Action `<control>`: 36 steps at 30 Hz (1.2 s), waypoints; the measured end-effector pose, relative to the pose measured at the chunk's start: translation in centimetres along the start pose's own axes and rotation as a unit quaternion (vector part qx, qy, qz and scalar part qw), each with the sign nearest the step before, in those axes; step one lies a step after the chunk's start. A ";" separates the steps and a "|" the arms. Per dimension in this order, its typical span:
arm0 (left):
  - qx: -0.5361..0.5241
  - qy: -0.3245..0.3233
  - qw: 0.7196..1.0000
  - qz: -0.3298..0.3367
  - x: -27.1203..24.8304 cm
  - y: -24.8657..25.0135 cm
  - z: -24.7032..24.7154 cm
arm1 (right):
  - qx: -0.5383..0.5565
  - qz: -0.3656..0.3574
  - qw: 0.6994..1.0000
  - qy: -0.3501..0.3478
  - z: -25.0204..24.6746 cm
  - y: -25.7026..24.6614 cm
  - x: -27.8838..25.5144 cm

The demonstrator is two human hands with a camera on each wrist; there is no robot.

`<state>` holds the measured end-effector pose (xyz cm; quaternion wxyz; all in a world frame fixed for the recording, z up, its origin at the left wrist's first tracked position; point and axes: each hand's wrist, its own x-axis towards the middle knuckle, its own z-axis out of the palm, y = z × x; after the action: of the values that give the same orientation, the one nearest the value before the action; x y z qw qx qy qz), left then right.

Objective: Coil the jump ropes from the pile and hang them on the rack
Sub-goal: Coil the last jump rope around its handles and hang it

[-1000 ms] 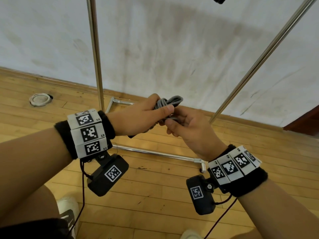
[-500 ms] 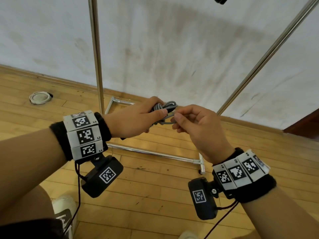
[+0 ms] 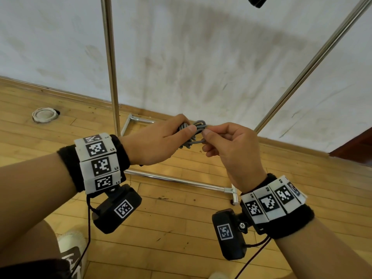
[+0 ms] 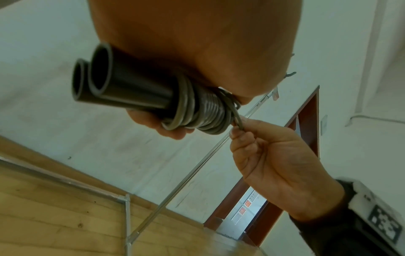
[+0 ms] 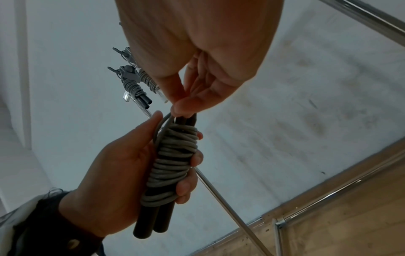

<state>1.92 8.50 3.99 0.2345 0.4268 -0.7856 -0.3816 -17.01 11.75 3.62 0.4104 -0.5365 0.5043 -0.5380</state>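
My left hand [image 3: 159, 142] grips one jump rope [image 5: 171, 161]: its grey cord is wound in many turns around two black handles [image 4: 114, 83] held side by side, my fingers curled round the bundle. My right hand [image 3: 231, 150] pinches the cord's loose end [image 4: 238, 122] between thumb and forefinger, right beside the top of the coil, the other fingers curled in. I hold the bundle out in front of me, above the floor [image 3: 181, 228] and between the two uprights of the rack [image 3: 109, 63].

Writing I can read is scant. The white blocks on my left wristband [image 3: 98, 164] bear black square codes with small marks "L3", "L2" and "L1"; those on my right wristband [image 3: 269, 202] show "R1" and "R2", the rest too small to tell. Each wrist carries one black camera [image 3: 116, 210] with its own square code.

In the right wrist view, two more coiled ropes [image 5: 133, 86] hang from clips on the rack's top bar, well apart from my hands. One white ring [image 3: 44, 114] lies on the floor by the wall.
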 end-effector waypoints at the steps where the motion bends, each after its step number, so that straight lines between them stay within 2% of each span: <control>1: 0.024 -0.002 1.000 0.007 0.0 0.0 -0.1 | 0.000 -0.001 1.000 0.000 0.0 0.0 0.0; 7: 0.134 -0.002 0.990 0.042 0.3 -0.3 -0.5 | -0.036 -0.022 0.999 0.008 0.0 0.6 -0.1; 12: 0.248 -0.020 0.966 0.074 0.1 -0.6 -0.4 | -0.100 -0.030 0.993 -0.057 -0.2 1.0 -0.2; 15: 0.278 -0.021 0.956 0.087 0.0 -1.0 -0.4 | -0.131 -0.046 0.987 -0.081 -0.2 1.1 -0.2; 18: 0.238 -0.045 0.968 0.067 0.0 -1.3 -0.2 | -0.143 -0.056 0.985 -0.073 -0.1 1.2 -0.2; 22: 0.128 -0.088 0.987 0.028 -0.1 -1.3 0.2 | -0.168 -0.063 0.982 -0.060 0.3 1.3 -0.2; 27: 0.036 -0.090 0.995 -0.004 0.1 -1.3 0.3 | -0.142 -0.052 0.986 -0.064 0.7 1.4 0.0; 33: 0.003 -0.071 0.997 -0.024 0.1 -1.4 0.3 | -0.061 -0.050 0.980 -0.182 -0.8 1.2 0.4; 36: 0.001 -0.078 0.996 -0.038 0.1 -1.3 0.4 | -0.082 -0.056 0.977 -0.189 -1.3 1.2 0.5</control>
<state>2.28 8.13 2.72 0.1577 0.4256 -0.7849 -0.4218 -18.46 11.23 2.64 0.4220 -0.6881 0.4290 -0.4055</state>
